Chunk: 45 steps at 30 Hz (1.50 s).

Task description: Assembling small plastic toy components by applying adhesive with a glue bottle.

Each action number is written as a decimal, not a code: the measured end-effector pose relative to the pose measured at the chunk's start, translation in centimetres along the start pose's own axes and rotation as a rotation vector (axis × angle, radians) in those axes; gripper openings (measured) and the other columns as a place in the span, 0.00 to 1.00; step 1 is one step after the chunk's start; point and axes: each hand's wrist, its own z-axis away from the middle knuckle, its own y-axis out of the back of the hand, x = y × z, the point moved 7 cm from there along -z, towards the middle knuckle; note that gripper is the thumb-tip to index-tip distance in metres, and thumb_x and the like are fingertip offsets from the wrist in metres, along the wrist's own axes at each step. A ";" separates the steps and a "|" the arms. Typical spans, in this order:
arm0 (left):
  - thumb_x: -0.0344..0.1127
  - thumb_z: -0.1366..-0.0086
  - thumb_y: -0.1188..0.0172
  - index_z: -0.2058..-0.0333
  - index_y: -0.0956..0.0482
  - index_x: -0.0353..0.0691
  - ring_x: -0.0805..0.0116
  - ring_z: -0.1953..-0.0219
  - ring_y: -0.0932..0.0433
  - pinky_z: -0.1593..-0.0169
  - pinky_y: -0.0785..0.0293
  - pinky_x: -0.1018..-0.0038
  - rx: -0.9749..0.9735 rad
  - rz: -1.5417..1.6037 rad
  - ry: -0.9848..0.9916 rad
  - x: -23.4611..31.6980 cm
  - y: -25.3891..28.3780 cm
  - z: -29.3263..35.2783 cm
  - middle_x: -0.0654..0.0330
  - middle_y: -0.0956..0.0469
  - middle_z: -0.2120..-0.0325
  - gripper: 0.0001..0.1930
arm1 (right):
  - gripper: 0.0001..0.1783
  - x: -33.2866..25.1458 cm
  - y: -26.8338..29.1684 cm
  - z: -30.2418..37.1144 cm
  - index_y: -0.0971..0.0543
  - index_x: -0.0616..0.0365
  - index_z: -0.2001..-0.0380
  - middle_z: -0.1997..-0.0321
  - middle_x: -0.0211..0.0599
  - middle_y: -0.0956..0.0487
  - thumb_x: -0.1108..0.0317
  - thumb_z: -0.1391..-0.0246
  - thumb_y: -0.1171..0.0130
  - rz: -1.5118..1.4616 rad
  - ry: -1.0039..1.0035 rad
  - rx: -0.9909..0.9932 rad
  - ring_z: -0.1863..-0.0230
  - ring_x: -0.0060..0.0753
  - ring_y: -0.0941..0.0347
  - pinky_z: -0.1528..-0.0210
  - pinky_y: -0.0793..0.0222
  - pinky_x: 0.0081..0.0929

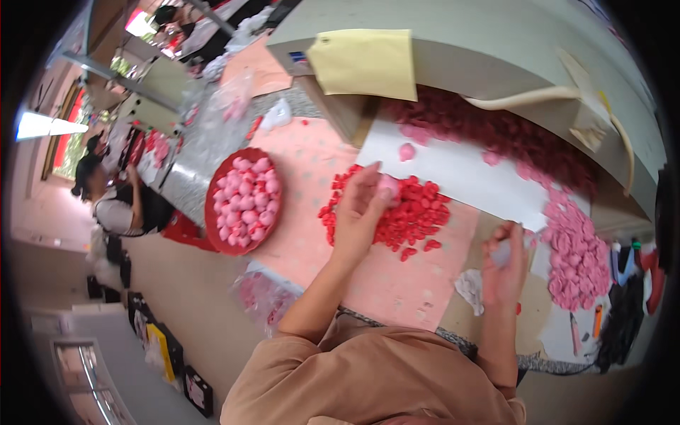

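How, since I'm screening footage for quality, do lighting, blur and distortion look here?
In the head view, a wedge-shaped white light glares at far left, dark pink petal-like pieces sit shadowed under the pale grey shelf, whose front edge curves; also in the head view, the round pink ball at the left hand and the small pale piece at the right hand look blurred.

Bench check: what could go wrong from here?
1. The left hand holds a rounded pink piece above loose red pieces; a slip might drop it among them.
2. The red basket sits near the table edge, heaped with pink balls; a bump could spill some.
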 end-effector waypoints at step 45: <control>0.44 0.39 0.47 0.52 0.30 0.38 0.58 0.57 0.26 0.56 0.31 0.62 -0.393 -0.641 -0.063 -2.9 -15.8 -16.2 0.54 0.25 0.59 0.20 | 0.11 -3.6 2.0 -0.2 0.33 0.59 0.62 0.71 0.32 0.27 0.63 0.41 0.52 0.420 0.291 0.007 0.79 0.18 0.35 0.77 0.38 0.15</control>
